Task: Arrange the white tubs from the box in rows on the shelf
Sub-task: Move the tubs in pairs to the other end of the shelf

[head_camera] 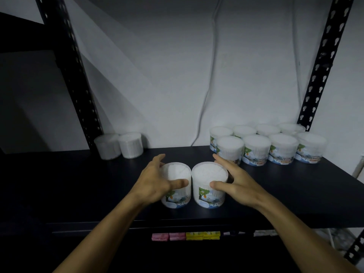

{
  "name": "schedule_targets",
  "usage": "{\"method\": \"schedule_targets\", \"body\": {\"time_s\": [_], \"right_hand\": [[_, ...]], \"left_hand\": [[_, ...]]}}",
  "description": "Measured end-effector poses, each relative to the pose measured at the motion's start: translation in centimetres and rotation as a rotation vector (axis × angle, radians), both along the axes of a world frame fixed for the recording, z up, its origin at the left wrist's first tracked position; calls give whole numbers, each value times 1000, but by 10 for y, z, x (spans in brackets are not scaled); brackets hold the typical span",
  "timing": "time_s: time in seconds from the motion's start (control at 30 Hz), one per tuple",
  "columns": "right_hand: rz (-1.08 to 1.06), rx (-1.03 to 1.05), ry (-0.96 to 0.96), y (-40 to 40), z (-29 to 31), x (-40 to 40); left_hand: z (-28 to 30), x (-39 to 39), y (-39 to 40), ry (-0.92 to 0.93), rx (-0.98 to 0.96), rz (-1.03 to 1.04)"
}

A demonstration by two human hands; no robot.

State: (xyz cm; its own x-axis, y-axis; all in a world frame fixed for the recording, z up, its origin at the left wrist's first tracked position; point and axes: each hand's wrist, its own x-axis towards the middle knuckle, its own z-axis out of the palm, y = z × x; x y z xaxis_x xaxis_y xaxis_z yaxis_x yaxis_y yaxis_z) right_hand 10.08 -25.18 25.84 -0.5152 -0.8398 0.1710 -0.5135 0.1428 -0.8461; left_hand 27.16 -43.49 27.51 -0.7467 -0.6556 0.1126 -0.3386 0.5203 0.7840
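Two white tubs with tree labels stand side by side, touching, near the front middle of the black shelf (pixel 78 184). My left hand (pixel 153 184) wraps the left tub (pixel 175 172), thumb on its front and fingers reaching behind it. The right tub (pixel 208 172) is held the same way by my right hand (pixel 236 184). Both tubs rest on the shelf. At the back right, several more tubs (pixel 256 146) stand in two rows. The box is out of view.
Two plain tubs (pixel 120 145) stand at the back left by a black upright (pixel 78 75). Another upright (pixel 319 66) rises at the back right. A cable (pixel 204 95) hangs down the wall. Pink and yellow packets (pixel 185 235) lie below the shelf edge.
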Motion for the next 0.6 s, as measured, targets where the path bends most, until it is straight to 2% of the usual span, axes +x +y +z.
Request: {"method": "schedule_targets", "body": {"time_s": [0.17, 0.6], "right_hand": [[-97, -36, 29, -2, -5, 1], [-207, -25, 115, -3, -1, 6]], "left_hand": [[1, 2, -7, -20, 64, -106], [28, -7, -25, -268, 79, -406]]}}
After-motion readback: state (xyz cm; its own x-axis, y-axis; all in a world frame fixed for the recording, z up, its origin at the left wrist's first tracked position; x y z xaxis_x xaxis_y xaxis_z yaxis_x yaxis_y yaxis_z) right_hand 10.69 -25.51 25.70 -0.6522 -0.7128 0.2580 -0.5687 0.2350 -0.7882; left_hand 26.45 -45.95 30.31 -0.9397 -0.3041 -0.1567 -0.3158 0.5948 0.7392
